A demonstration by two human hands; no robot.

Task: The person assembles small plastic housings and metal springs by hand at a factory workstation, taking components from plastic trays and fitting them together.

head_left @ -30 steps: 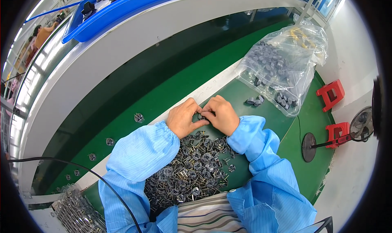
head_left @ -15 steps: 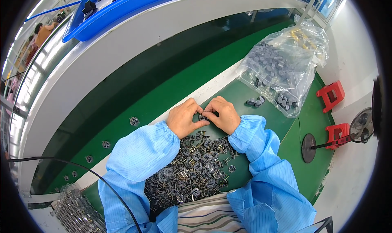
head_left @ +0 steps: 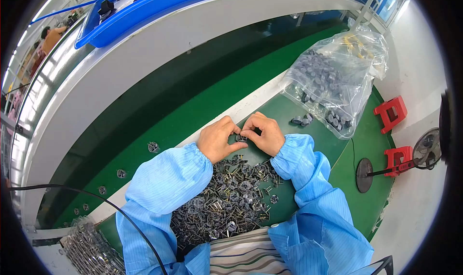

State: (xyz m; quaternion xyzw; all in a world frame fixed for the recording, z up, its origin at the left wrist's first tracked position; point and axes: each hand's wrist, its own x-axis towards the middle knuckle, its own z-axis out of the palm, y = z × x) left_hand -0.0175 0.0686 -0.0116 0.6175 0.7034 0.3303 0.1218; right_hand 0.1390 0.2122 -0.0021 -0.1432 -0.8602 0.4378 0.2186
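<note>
A small dark round part with metal pins [head_left: 240,138] is pinched between my hands, above the far edge of a pile. My left hand [head_left: 218,140] curls its thumb and forefinger around the part from the left. From the right, my right hand [head_left: 268,136] has its thumb and fingertips pressed together at the part's upper side. The fingers hide much of it. Below both hands lies the pile of similar dark parts with metal pins [head_left: 219,202], spread on the green worktop between my blue-sleeved forearms.
A clear plastic bag of grey caps [head_left: 333,77] lies at the right, with loose grey caps [head_left: 302,120] beside it. Beyond a white rail, a green conveyor belt [head_left: 193,106] carries several parts. A blue tray [head_left: 159,7], red stools [head_left: 390,115] and a fan [head_left: 427,148] stand farther off.
The parts on the green belt have shifted a little toward the lower left. My hands stay in nearly the same place, still on the small part, which shows slightly more between the fingers.
</note>
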